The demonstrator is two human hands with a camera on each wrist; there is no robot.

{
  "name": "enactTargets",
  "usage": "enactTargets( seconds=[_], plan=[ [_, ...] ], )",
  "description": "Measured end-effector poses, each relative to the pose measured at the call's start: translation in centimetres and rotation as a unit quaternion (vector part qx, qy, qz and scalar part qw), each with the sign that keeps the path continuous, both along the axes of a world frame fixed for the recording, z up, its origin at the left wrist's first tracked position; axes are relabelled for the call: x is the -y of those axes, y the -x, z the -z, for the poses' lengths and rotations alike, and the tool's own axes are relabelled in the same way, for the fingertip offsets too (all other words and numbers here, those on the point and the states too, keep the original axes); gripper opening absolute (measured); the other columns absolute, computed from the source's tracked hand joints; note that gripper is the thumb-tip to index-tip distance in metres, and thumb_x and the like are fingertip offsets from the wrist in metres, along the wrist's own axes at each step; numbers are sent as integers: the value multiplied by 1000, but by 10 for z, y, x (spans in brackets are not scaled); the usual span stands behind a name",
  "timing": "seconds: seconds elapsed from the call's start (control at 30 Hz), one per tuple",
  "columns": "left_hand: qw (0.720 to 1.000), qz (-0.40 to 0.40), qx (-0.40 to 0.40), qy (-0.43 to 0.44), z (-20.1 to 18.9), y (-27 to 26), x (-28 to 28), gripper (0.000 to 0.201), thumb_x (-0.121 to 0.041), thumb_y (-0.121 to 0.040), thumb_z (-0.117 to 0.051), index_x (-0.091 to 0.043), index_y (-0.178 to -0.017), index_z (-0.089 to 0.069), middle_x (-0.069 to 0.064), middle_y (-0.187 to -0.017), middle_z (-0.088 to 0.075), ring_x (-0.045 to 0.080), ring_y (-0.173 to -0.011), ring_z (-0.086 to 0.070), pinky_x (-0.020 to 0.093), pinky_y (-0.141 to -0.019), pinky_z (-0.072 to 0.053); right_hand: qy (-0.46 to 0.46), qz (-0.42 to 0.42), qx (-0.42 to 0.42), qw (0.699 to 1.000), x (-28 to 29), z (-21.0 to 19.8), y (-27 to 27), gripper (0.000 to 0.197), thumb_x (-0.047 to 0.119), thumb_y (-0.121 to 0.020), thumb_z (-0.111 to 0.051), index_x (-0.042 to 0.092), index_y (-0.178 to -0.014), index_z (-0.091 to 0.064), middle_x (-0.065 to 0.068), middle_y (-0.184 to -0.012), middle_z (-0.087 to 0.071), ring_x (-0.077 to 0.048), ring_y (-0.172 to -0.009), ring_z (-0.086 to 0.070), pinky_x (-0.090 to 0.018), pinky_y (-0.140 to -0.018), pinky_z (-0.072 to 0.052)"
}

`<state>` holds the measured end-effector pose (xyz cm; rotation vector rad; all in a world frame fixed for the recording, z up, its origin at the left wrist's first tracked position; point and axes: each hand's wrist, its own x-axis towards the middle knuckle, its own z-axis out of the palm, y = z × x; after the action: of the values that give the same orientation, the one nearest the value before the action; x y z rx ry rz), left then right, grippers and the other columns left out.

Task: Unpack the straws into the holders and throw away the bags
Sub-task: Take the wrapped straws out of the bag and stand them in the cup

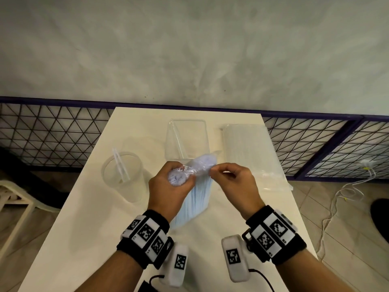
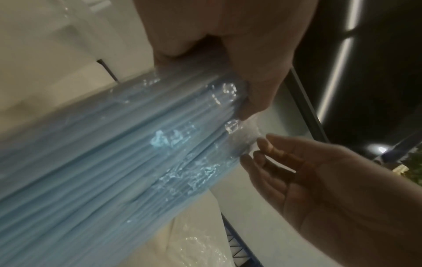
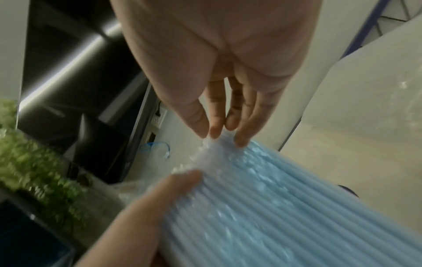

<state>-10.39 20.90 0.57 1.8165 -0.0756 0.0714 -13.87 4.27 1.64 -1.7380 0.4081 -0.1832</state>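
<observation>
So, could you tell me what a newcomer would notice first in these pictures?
Mid-table, the left hand grips a bag of pale blue straws stood on end, while the right hand pinches its clear plastic top. Behind stand a round holder at left, a square holder, and another bag of clear straws at right.

A white worktop (image 1: 84, 218) stands against a grey wall (image 1: 189, 49). White cables (image 1: 336, 197) trail over the tiled floor (image 1: 347, 218) to its right.

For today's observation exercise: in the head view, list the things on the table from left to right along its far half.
Round clear holder with a couple of straws → square clear holder with one straw → bag of clear straws lying flat at the right edge.
</observation>
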Motion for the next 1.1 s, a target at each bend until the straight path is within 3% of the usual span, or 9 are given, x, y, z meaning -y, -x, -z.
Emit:
enactTargets(
  seconds=[0.17,0.23,0.33,0.57,0.73,0.9,0.97,1.03,1.1],
  plan=[
    [999,32,-4,16,0,-2,-3,29,-18,-68,-85,-22,-89,-65,-6,-83,-72,-1,-72,-65,9,-66,-49,-84,5,69,994,-15,8,11,22,-2,-82,-75,9,-101,-76,-3,-110,-72,-13,-91,-72,-17,-80,-53],
    [998,54,2,23,-2,-2,-4,29,-19,-70,-84,-18,-90,-64,-11,-94,-73,0,-83,-67,12,-71,-51,-128,0,65,990,-17,8,10,23,-3,-82,-75,7,-103,-75,-6,-108,-73,-13,-92,-71,-18,-81,-53],
    [997,72,11,26,-3,0,-6,28,-17,-70,-84,-13,-84,-60,-15,-97,-73,1,-85,-68,13,-71,-52,-199,-3,36,979,-17,5,6,12,0,-85,-74,3,-96,-75,-7,-95,-77,-13,-90,-71,-22,-84,-53],
    [998,58,28,-4,-3,0,-10,28,-22,-70,-83,-25,-84,-59,-13,-92,-72,1,-82,-67,12,-70,-51,-64,-41,35,996,-13,8,-1,6,6,-90,-69,8,-88,-75,-3,-88,-76,-8,-85,-69,-21,-82,-54],
    [998,47,22,-24,-4,-1,-13,28,-21,-70,-84,-24,-83,-59,-7,-83,-72,3,-75,-66,12,-66,-52,1,-98,27,995,-12,6,-3,14,4,-94,-64,11,-82,-68,1,-74,-71,-8,-70,-65,-12,-67,-47],
    [998,56,0,-28,-1,2,-14,30,-20,-70,-85,-21,-89,-61,-12,-80,-69,-6,-72,-64,3,-62,-45,51,-123,-16,991,-7,6,-4,15,9,-95,-64,13,-80,-67,1,-67,-71,-14,-68,-68,-30,-76,-57],
    [997,65,-4,-31,1,3,-15,30,-19,-70,-85,-19,-90,-62,-12,-78,-68,-7,-71,-63,3,-62,-44,52,-126,-38,990,-6,5,-3,14,11,-95,-63,12,-82,-66,1,-64,-70,-12,-65,-67,-32,-74,-57],
    [996,77,1,-37,4,4,-16,29,-18,-70,-84,-17,-89,-62,-12,-77,-69,-4,-69,-63,4,-62,-44,39,-124,-48,990,-6,2,0,15,9,-98,-59,8,-83,-64,5,-58,-64,-8,-56,-59,-23,-61,-49],
    [995,94,12,-44,7,3,-19,27,-14,-71,-83,-18,-88,-62,-9,-76,-69,0,-67,-64,8,-62,-47,5,-126,-48,991,-6,-4,4,18,6,-100,-53,4,-84,-61,5,-56,-58,-8,-50,-50,-20,-56,-40]
  ],
)
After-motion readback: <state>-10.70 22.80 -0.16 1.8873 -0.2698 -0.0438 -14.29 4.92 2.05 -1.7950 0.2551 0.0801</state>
